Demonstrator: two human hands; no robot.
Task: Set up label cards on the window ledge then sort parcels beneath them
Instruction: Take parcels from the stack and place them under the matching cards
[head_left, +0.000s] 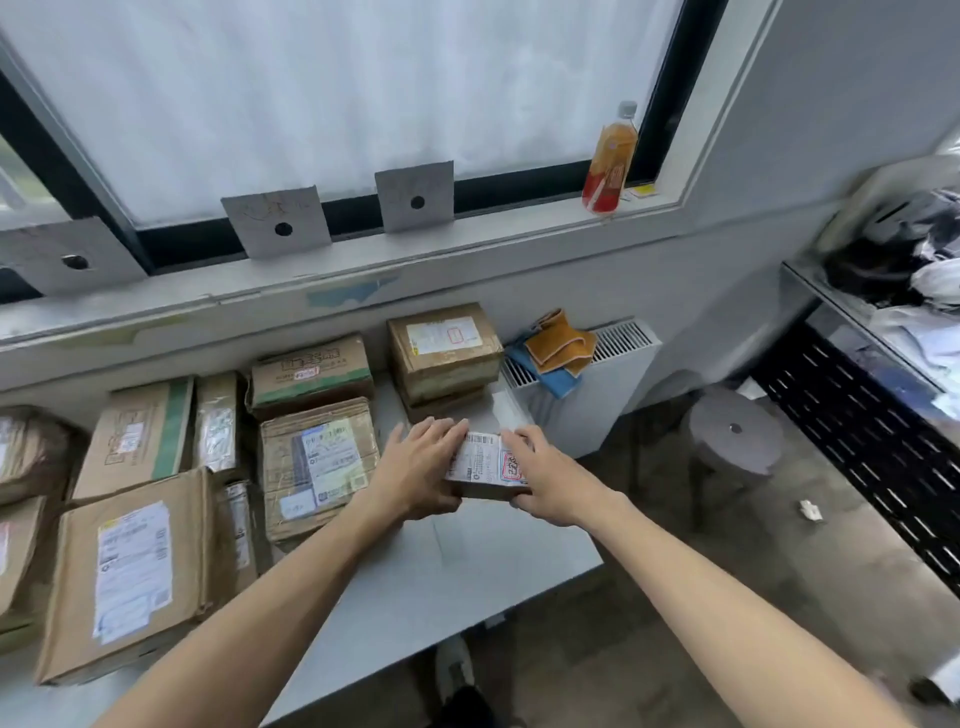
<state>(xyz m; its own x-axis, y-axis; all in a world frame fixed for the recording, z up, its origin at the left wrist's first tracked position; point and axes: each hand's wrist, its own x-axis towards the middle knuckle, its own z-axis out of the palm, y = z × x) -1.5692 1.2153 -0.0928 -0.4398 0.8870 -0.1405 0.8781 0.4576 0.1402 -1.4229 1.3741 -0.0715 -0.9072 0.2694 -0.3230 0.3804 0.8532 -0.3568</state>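
Observation:
Three grey label cards lean against the window on the ledge (467, 244): a left card (67, 257), a middle card (278, 221) and a right card (415, 196). Several cardboard parcels lie on the grey table (467, 551) below them. A small parcel (485, 465) with a white shipping label sits near the table's right edge, held from both sides. My left hand (415, 467) grips its left side and my right hand (540, 478) grips its right side. Just behind it stands a stacked brown box (444, 348) under the right card.
An orange drink bottle (610, 158) stands on the ledge at the right. A white radiator (597, 384) with folded cloths (556, 351) sits right of the table. A grey round stool (735, 431) and a black perforated shelf (872, 441) with clutter stand further right.

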